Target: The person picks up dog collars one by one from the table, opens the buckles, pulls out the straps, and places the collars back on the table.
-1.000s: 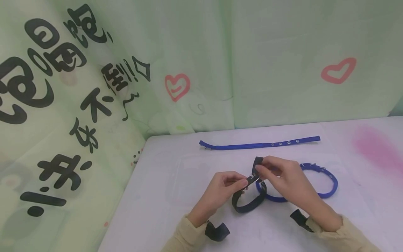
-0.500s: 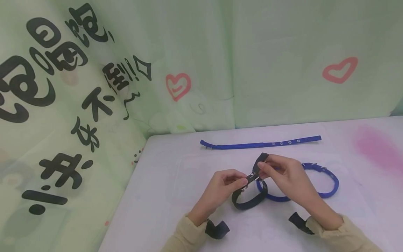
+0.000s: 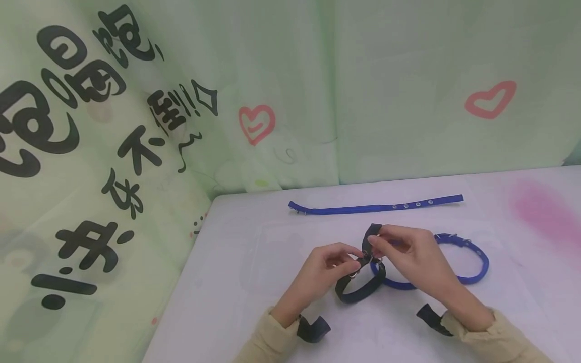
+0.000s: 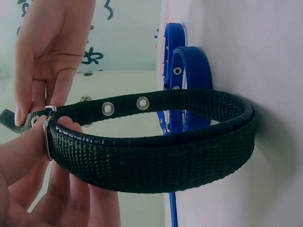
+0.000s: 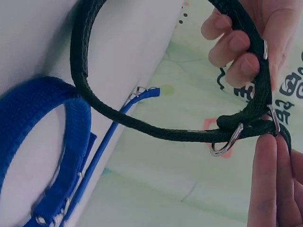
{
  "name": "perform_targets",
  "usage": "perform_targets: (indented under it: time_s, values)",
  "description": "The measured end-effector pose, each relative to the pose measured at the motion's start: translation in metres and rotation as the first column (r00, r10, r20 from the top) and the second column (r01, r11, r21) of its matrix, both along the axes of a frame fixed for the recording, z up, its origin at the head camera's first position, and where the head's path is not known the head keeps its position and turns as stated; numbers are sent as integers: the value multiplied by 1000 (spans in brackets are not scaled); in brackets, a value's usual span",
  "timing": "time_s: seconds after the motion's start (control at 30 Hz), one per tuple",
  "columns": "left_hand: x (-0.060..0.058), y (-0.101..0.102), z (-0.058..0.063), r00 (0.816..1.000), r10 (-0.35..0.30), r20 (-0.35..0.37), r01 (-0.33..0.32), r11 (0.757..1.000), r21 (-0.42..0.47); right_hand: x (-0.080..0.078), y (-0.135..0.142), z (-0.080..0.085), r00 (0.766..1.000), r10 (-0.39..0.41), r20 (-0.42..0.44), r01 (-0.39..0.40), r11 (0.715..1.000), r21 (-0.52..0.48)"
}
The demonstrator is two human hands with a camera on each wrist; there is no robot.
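A black collar is bent into a loop between both hands, above the table. In the head view my left hand pinches it beside the metal buckle. My right hand pinches the strap's free end, which points up past the buckle. Metal eyelets line the strap, and a D-ring hangs near the buckle in the right wrist view. The left fingers partly hide the buckle in the head view.
A blue collar fastened in a loop lies partly behind the right hand. Another blue collar lies straight toward the table's back edge. Black straps stick out at both sleeves. A printed green curtain hangs behind the table.
The strap's free end rose and leaned right with my right hand, then came back a little left. The left fingers now reach closer to the right fingers, over the buckle. Blue collars have stayed put.
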State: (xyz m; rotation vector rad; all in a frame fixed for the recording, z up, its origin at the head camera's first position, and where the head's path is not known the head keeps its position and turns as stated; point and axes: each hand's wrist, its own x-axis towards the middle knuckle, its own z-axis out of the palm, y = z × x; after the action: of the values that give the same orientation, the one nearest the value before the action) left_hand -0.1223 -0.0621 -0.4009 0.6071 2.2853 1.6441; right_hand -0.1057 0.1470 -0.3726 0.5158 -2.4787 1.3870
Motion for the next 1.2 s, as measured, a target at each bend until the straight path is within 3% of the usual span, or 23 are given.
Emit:
perform_targets:
  time_s: [0.2, 0.4, 0.73, 1.0, 1.2]
  values:
    - [0, 1, 0, 1000, 3, -1, -3, 1000, 8, 2, -4, 2, 999, -1, -50, 2, 1000, 17]
    - [0, 0, -1, 999, 0, 55, -3, 999, 52, 1, -4, 3, 1000, 3, -16, -2, 1000, 21]
    - [-3, -3, -3, 995, -43, 89, 34, 994, 104, -2, 0, 3, 999, 17, 28, -19, 996, 88]
    - [-5, -6, -3, 996, -58, 72, 54, 997, 51, -3, -1, -1, 997, 28, -70, -19, 992, 126]
    - [-4, -5, -1, 997, -25, 68, 22, 999, 45, -3, -1, -2, 995, 27, -91, -15, 991, 132]
